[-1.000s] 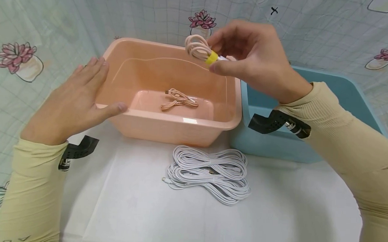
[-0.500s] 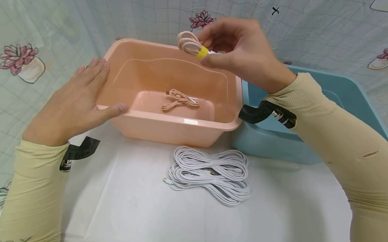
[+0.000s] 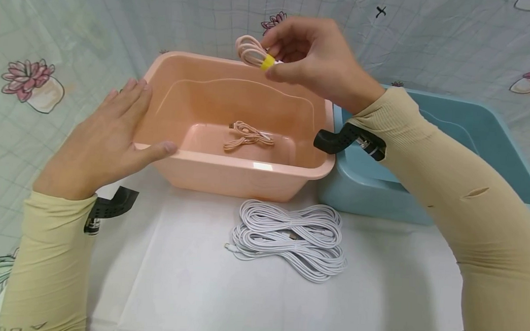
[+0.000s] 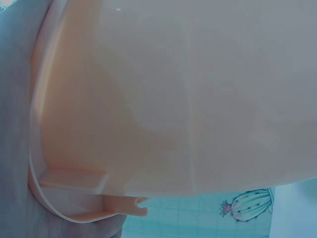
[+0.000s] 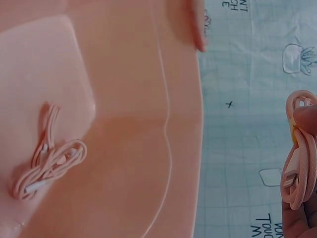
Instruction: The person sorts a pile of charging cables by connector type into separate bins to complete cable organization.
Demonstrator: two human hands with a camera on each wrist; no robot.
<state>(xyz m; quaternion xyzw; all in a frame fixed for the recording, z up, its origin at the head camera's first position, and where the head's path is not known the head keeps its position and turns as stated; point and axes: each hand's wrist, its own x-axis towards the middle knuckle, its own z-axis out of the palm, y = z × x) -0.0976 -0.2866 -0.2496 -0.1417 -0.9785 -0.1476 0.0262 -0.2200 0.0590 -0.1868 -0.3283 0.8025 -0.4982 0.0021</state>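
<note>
My right hand (image 3: 316, 59) pinches a coiled pink cable (image 3: 251, 51) bound with a yellow band, above the far rim of the peach bin (image 3: 229, 176). In the right wrist view the held cable (image 5: 299, 168) shows a USB plug at its side. On the bin's floor lies another coiled pink cable (image 3: 248, 136). My left hand (image 3: 102, 138) rests on the bin's left end, fingers straight along the rim and thumb over the near edge. The left wrist view shows mostly the bin's outer wall (image 4: 148, 109) beside that hand.
A blue bin (image 3: 370, 195) stands against the peach bin's right side, partly hidden under my right forearm. Several coils of white cable (image 3: 288, 235) lie on the white tabletop (image 3: 197, 291) in front of both bins. A patterned curtain (image 3: 200, 19) hangs behind them.
My right hand has moved left and slightly farther back with the held pink cable, uncovering more of the blue bin. The left hand keeps its place on the peach bin's rim.
</note>
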